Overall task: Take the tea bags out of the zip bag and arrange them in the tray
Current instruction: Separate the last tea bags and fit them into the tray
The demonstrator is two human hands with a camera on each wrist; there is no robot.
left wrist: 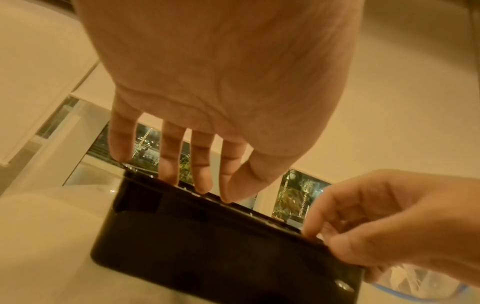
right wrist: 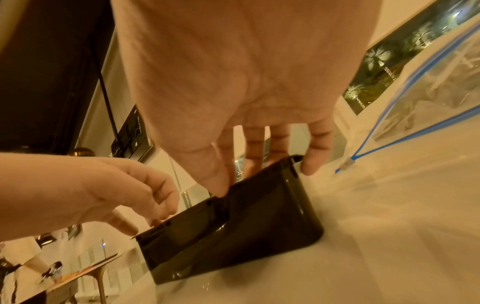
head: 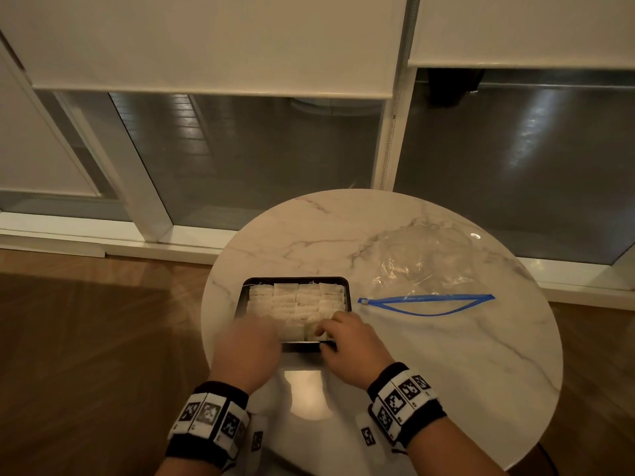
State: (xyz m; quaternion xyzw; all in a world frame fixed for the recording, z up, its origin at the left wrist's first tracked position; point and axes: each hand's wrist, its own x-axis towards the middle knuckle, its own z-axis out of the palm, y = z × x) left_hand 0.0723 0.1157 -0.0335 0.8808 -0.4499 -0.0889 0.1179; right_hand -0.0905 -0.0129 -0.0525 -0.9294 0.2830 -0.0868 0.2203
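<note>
A black tray (head: 295, 278) on the round marble table (head: 446, 355) holds rows of white tea bags (head: 297, 300). My left hand (head: 261, 333) reaches over the near-left part of the tray. Its straight fingers (left wrist: 202, 185) dip behind the near wall (left wrist: 207, 246). My right hand (head: 330, 333) is at the near-right corner, fingers (right wrist: 259, 160) down on the tea bags and thumb at the near wall (right wrist: 246, 216). The fingertips are hidden inside the tray. The clear zip bag (head: 426, 262) lies flat to the right, its blue zipper (head: 426, 300) open.
The table edge is close behind both wrists. Bare marble lies right of the tray and in front of the zip bag. Beyond the table are a glass window wall with lowered blinds (head: 206, 46) and a wooden floor (head: 86, 338) on the left.
</note>
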